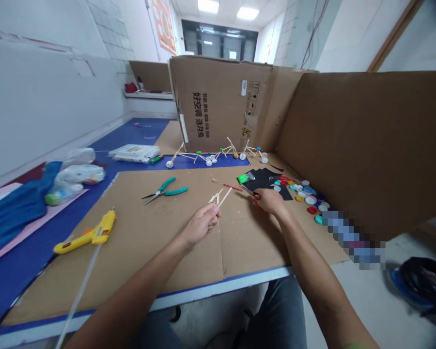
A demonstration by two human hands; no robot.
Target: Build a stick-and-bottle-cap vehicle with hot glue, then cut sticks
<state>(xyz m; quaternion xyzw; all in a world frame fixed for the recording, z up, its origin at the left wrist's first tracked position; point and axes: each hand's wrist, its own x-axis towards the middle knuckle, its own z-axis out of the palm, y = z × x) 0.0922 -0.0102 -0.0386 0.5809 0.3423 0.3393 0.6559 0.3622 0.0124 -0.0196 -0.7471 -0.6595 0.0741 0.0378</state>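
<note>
My left hand (202, 224) is closed around several thin wooden sticks (225, 197), whose pale ends poke out above the fingers. Red-handled scissors (258, 204) are in my right hand (272, 200), over the cardboard sheet; the blades point left. Just beyond the sticks lies a thin red patterned straw or rod (232, 187), close to the scissor tips. Whether the blades touch it, I cannot tell. Black square sheets (261, 178) and a small green packet (244, 178) lie behind my right hand.
Teal-handled pliers (163, 190) and a yellow glue gun (94, 236) lie to the left. Stick models on bottle-cap wheels (209, 161) stand at the back. Loose bottle caps (310, 199) spread along the right. Tall cardboard walls (225, 106) enclose the back and right.
</note>
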